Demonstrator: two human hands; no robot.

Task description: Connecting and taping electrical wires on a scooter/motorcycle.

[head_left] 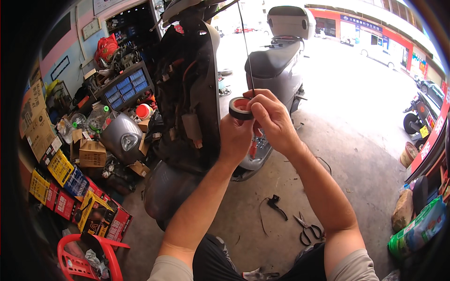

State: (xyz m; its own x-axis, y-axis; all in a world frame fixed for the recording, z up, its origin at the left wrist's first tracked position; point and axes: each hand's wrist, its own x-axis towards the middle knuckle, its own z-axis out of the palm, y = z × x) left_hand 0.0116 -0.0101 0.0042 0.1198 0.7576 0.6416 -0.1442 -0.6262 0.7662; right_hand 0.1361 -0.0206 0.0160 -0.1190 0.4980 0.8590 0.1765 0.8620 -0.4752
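A roll of black tape with an orange-red core is held up in front of the scooter by my left hand, its fingers closed around the roll's underside. Against the roll's right side, my right hand is closed in a pinch. A thin black cable comes down from above and ends between these fingertips; its lower end is hidden by them. Behind my hands stands a dark scooter with its front cover off and inner parts and wires bare. Its footboard shows partly below my wrists.
Scissors and a black lever-like part with a thin wire lie on the concrete floor. A second scooter with a top box stands beyond. Boxes, a grey scooter panel and a red plastic chair crowd the left.
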